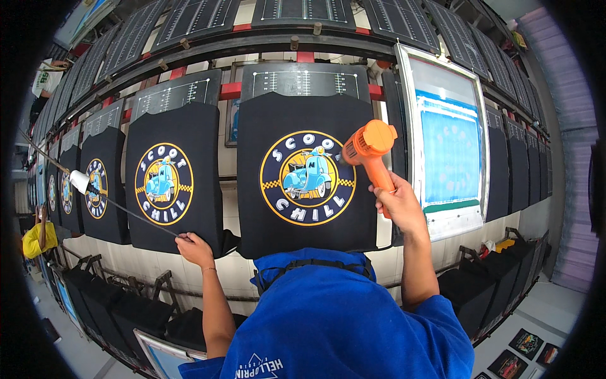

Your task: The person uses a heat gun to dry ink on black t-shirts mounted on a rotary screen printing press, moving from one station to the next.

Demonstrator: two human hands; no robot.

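Observation:
My right hand is wrapped round the handle of an orange heat gun. Its dark nozzle points left, over the upper right edge of a round print on a black T-shirt. The print shows a light-blue scooter inside a yellow ring with white lettering. Off to the left, the fingers of my left hand are closed on a dark power cord, at the front edge of a neighbouring printed black T-shirt. That cord runs up left to a white plug connector.
A framed printing screen with a blue mesh area stands right of the heat gun. Printing boards line the far rail. More printed shirts continue leftwards. Black-covered boards are behind me. A person in yellow is far left.

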